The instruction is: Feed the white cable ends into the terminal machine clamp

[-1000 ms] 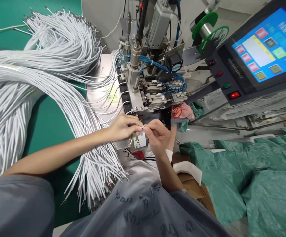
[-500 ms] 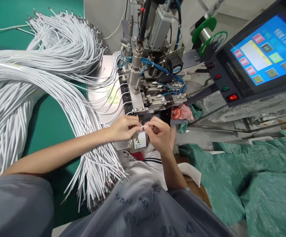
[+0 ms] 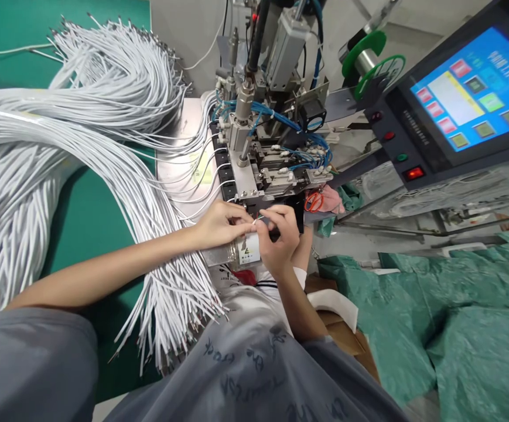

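Between my fingertips a white cable [image 3: 255, 222] shows its end, with thin inner wires fanning out. My left hand [image 3: 224, 224] is closed on the cable just behind that end. My right hand [image 3: 278, 231] pinches at the thin wires with thumb and forefinger. Just beyond both hands stands a machine [image 3: 246, 176] with metal cylinders and blue air tubes. Several white cables run into the black slots [image 3: 223, 158] along its left side. A white label [image 3: 249, 249] lies below my hands.
Thick bundles of white cables [image 3: 105, 152] cover much of the green table [image 3: 100, 202] on the left. A control screen [image 3: 469, 94] and a green wire spool [image 3: 364, 61] stand to the right. Orange-handled scissors [image 3: 313, 202] lie beside a pink cloth [image 3: 332, 200]. Green sheeting [image 3: 478, 328] spreads at lower right.
My right hand has shifted slightly, its fingers lifting and opening a little at the cable end, where thin wires now show. My left hand stays nearly in place.
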The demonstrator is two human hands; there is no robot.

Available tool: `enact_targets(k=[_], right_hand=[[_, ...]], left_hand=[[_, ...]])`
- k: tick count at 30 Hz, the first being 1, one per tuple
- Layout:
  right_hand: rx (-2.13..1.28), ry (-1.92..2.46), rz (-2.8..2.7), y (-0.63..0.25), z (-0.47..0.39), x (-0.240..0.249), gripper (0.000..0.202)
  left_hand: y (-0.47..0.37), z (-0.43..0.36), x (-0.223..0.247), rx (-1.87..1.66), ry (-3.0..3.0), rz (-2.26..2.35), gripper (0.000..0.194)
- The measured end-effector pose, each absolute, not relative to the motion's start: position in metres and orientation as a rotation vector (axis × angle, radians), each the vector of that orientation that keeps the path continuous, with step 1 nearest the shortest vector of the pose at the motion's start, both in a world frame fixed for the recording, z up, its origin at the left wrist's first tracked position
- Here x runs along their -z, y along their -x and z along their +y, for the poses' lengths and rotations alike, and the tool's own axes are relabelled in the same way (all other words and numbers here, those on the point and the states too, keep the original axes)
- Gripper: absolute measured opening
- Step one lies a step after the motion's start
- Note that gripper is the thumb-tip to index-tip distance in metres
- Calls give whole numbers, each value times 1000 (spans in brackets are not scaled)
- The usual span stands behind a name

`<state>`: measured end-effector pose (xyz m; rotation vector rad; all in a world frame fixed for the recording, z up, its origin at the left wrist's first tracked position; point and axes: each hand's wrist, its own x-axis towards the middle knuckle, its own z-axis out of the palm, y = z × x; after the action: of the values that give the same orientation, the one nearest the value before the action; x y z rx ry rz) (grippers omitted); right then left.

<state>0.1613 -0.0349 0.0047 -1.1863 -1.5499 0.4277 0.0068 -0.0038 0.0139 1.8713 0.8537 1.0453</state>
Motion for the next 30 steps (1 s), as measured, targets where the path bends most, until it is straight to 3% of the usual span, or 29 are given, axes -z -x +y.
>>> enact_targets(k=[8, 16, 23, 30], right_hand=[[-114, 1160, -1589, -159, -35, -7, 9], [-831, 1095, -1292, -155, -30, 1, 7], [-889, 1135, -1403, -164, -24, 3, 10], [-1035, 1272, -1594, -180, -4, 41, 10]], left_hand=[[-8, -4, -13, -1042, -1822, 928, 20], [-6, -4, -13, -1006, -1732, 885, 19], [-5, -1, -12, -834, -1830, 882, 23], [-6, 3, -6, -273, -2528, 1133, 29]])
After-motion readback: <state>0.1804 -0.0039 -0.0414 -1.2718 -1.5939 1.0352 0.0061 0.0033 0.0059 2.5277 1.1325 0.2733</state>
